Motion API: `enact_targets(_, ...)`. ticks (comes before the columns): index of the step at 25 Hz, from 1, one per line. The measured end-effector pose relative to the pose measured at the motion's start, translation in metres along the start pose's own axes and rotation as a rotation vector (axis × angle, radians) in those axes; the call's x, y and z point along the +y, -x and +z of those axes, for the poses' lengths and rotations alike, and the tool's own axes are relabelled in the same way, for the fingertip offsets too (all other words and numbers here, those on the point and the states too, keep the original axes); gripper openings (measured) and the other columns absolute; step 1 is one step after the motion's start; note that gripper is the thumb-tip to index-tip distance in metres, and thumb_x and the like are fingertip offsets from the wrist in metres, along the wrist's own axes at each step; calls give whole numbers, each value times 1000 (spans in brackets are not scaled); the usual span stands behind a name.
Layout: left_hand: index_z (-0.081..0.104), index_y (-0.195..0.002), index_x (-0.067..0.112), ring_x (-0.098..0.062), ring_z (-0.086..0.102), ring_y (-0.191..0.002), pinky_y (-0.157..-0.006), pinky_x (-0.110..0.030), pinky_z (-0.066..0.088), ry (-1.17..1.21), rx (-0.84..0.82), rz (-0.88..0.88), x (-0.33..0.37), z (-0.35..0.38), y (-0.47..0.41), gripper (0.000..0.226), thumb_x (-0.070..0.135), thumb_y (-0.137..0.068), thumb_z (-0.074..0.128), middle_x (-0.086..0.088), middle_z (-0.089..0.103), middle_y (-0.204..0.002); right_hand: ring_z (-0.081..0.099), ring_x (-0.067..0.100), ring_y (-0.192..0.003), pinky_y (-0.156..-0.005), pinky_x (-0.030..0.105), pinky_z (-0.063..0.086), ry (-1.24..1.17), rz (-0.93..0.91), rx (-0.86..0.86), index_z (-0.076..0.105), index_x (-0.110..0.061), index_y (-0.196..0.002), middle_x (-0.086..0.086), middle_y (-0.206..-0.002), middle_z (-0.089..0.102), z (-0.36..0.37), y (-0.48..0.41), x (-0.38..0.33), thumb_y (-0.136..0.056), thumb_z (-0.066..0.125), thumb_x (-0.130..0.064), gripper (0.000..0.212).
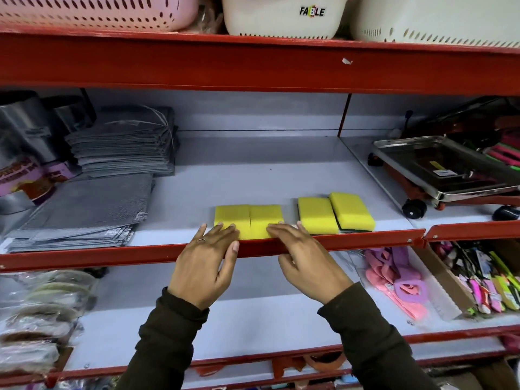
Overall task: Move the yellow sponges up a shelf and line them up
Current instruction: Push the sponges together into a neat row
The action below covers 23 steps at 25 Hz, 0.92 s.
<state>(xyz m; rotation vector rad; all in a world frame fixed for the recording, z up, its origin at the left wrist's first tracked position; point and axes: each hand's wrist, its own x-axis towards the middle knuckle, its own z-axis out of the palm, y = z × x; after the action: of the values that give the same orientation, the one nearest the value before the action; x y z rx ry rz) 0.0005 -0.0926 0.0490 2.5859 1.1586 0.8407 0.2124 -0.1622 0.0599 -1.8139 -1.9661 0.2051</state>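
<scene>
Several yellow sponges lie near the front lip of the middle shelf [253, 175]. The left pair, one sponge [231, 216] and its neighbour [266, 216], sit side by side and touching. A third sponge [317, 215] lies to their right, and a fourth [351, 211] leans against it, with a dark green scouring layer underneath. My left hand [206, 267] rests over the red shelf edge with fingertips on the leftmost sponge. My right hand [305, 263] has its fingertips on the second sponge. Both hands are flat with fingers spread and hold nothing.
Stacks of grey cloths [121, 142] and flat grey packs [84, 215] fill the shelf's left. A steel tray on wheels [447, 170] stands at the right behind a red divider. The shelf below [253, 319] has pink items [394, 282] at the right and bagged goods at the left. Baskets [284, 15] sit above.
</scene>
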Motion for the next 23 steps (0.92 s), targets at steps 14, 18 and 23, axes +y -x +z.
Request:
enact_targets(14, 55, -143, 7, -22, 46, -146, -131, -36, 10, -78, -271, 269, 94, 76, -74, 51, 33, -110, 26, -10, 52, -156, 28, 16, -153, -127, 48, 8, 153, 452, 103, 41, -15, -151, -1, -162, 37, -53, 40, 86, -93, 43, -6, 59)
enact_targets(18, 57, -141, 8, -22, 49, -144, -132, -38, 6, -98, -256, 214, 87, 67, -62, 55, 35, -108, 23, -9, 55, -153, 31, 15, -152, -128, 43, 8, 131, 381, 87, 46, -15, -148, 0, -160, 41, -46, 40, 76, -90, 44, -1, 60)
enact_targets(23, 57, -143, 10, -17, 48, -144, -132, -35, -2, -83, -258, 183, 86, 59, -60, 50, 34, -111, 26, -6, 55, -153, 35, 18, -150, -128, 38, 8, 112, 335, 90, 49, -12, -146, 4, -157, 45, -43, 39, 67, -83, 43, 7, 67)
